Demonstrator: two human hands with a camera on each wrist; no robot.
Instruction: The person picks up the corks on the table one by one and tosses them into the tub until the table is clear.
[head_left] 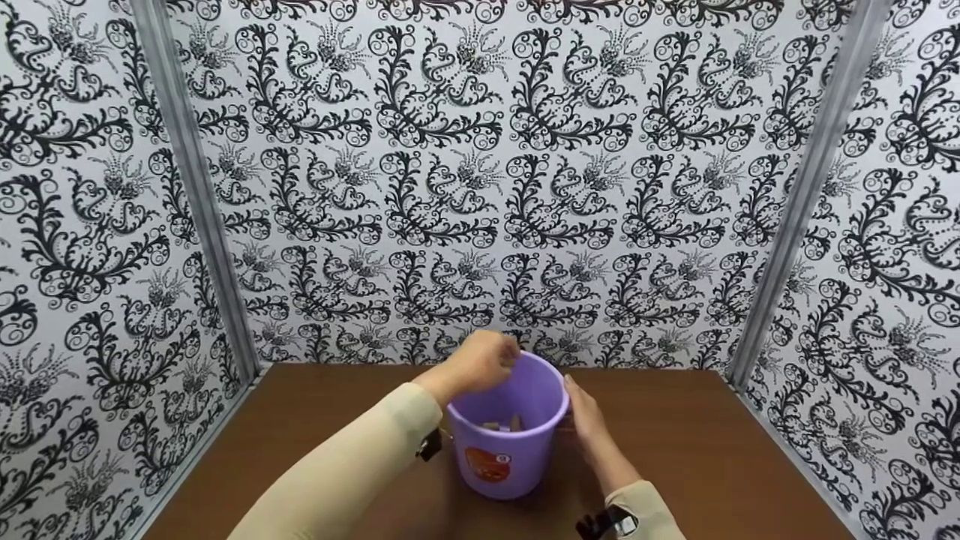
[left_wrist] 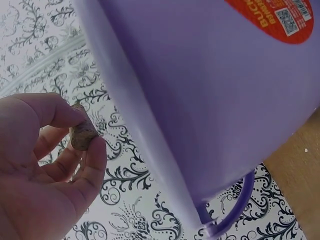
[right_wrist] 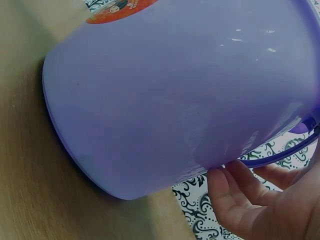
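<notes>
A purple bucket (head_left: 504, 457) with a round orange-red label stands on the table in the head view. My left hand (head_left: 480, 364) is over its left rim. Between its thumb and fingers it pinches a small brown cork (left_wrist: 84, 134), seen close beside the bucket's rim in the left wrist view. Inside the bucket, some small brown pieces (head_left: 516, 422) show, partly hidden by the front wall. My right hand (head_left: 589, 416) is at the bucket's right side, fingertips (right_wrist: 220, 181) at the outer wall near the purple handle (right_wrist: 280, 155).
The brown wooden table (head_left: 337, 412) spreads around the bucket. Patterned black-and-white panels (head_left: 465, 187) rise behind and at both sides, with grey metal posts (head_left: 199, 187) at the corners. Dark wrist straps (head_left: 600, 523) are on the sleeves.
</notes>
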